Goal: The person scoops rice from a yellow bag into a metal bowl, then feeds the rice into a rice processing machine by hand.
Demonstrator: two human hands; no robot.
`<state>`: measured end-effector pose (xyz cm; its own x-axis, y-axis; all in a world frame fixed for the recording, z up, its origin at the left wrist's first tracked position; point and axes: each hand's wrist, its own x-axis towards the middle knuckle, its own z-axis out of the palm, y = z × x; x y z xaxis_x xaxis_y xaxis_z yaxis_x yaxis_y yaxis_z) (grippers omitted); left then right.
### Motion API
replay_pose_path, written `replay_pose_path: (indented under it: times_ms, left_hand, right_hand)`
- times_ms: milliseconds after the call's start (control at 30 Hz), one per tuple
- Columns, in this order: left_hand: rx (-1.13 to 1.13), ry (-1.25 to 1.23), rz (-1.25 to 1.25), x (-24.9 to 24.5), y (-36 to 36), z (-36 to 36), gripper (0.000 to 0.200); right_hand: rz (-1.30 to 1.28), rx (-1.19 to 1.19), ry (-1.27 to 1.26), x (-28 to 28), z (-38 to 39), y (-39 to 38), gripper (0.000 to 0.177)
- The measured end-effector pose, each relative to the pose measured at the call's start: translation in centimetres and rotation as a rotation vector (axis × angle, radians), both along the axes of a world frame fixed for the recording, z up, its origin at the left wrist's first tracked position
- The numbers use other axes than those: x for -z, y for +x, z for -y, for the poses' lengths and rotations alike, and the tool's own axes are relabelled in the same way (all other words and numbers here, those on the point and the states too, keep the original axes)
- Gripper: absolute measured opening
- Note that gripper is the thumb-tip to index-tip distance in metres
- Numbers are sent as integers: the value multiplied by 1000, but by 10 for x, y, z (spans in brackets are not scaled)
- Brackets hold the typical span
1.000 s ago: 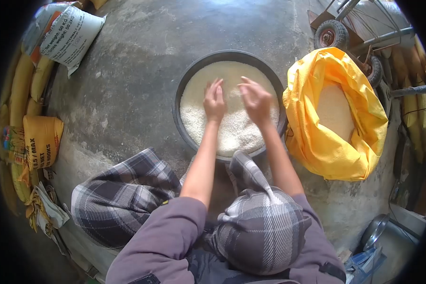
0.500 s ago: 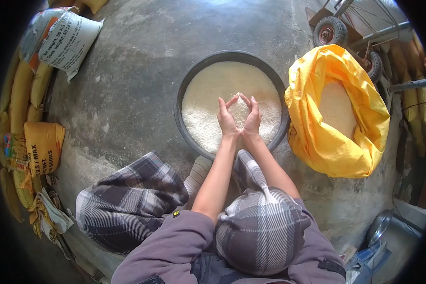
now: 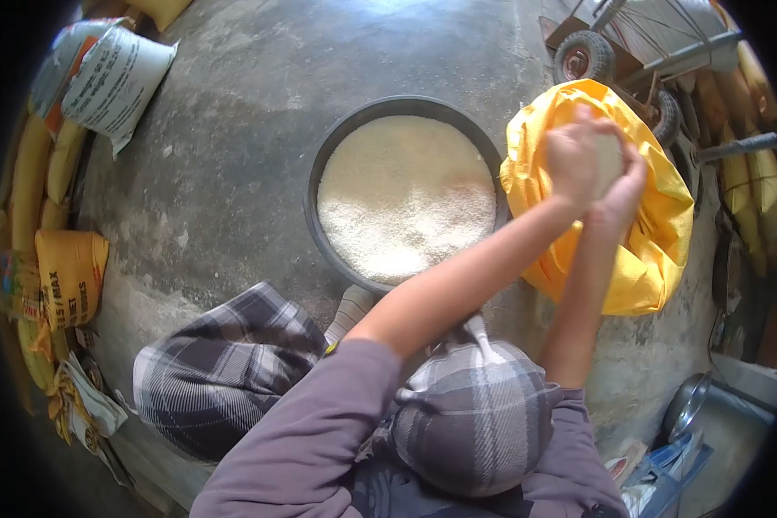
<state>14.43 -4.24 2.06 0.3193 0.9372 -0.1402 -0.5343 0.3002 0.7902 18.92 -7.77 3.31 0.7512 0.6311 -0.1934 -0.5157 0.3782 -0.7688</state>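
Note:
My left hand (image 3: 571,162) and my right hand (image 3: 622,192) are cupped together above the opening of a yellow sack (image 3: 548,250). Pale rice (image 3: 609,160) shows between my palms, though blur hides where it parts from the grain in the sack. Both sets of fingers curve inward and are smeared by motion. Left of the sack, a round black basin (image 3: 313,194) stands on the floor, holding a broad bed of white rice (image 3: 410,186). Its near half is rougher and brighter than the smooth far half.
A cart wheel (image 3: 584,57) and metal frame stand behind the sack. Filled sacks (image 3: 116,82) are stacked along the left side, with a folded orange sack (image 3: 71,276) nearer. My plaid-covered knees (image 3: 475,414) flank the basin's near side. A metal bowl (image 3: 686,406) lies at lower right.
My cupped hands have left the rice in the basin and swung right, over the yellow sack. The view has shifted slightly; basin and sack stay in place.

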Motion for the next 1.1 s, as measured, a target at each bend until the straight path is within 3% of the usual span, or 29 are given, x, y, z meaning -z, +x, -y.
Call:
replay_pose_path:
  times_ms: [67,100,167,200,267,300,333,367,433,467,533,567,633,667,733,767,1000,1033,1100]
  left_hand:
    - [116,471,-180,7,20,10,39]
    - [106,475,-175,16,18,14,39]
    - [-236,1047,-617,36,11,23,36]
    - [-130,1065,-579,41,-14,18,36]
    - [-257,1021,-475,59,-73,0,33]
    - [-486,1042,-601,78,-98,-13,31]
    - [-562,927,-714,101,-126,-24,28]
    - [-587,694,-839,122,-153,-28,27]
    - [-440,263,-894,162,-204,-24,34]
    - [-394,255,-1010,184,-220,-15,40]
    - [-321,383,-1082,205,-219,4,40]
    - [-324,383,-1094,208,-205,14,40]
    - [-416,-99,-879,215,-171,35,43]
    - [-419,-106,-884,216,-170,37,43]
    - [-455,-184,-607,215,-163,40,47]
    - [-467,-217,-464,214,-159,38,49]
    - [-447,-337,-276,210,-172,6,48]
    - [-392,-335,-74,224,-175,-1,52]
    - [-384,-326,-31,207,-176,-8,51]
  right_hand:
    - [346,196,-337,6,8,40,35]
    - [355,189,-330,12,14,57,35]
    - [827,35,-1059,22,29,81,31]
    - [829,35,-1052,22,30,71,31]
    - [1603,719,-875,27,20,14,25]
    - [1623,572,-646,25,14,-14,22]
    - [1623,421,-421,24,11,-40,19]
    - [1615,162,-211,40,7,-56,16]
    - [1456,-234,-145,83,-9,-95,15]
    - [1396,-381,-148,114,-13,-110,17]
    - [1204,-495,-431,184,-13,-126,22]
    - [1194,-500,-424,193,-8,-134,22]
    - [457,-423,-759,207,9,-147,34]
    - [454,-430,-763,218,12,-150,34]
    - [-40,-260,-399,228,17,-155,44]
    - [-83,-318,-360,227,16,-156,49]
    - [-90,-320,-252,214,-18,-168,47]
    - [-147,-300,-230,203,-22,-169,46]
    - [-165,-295,-201,190,-28,-168,44]
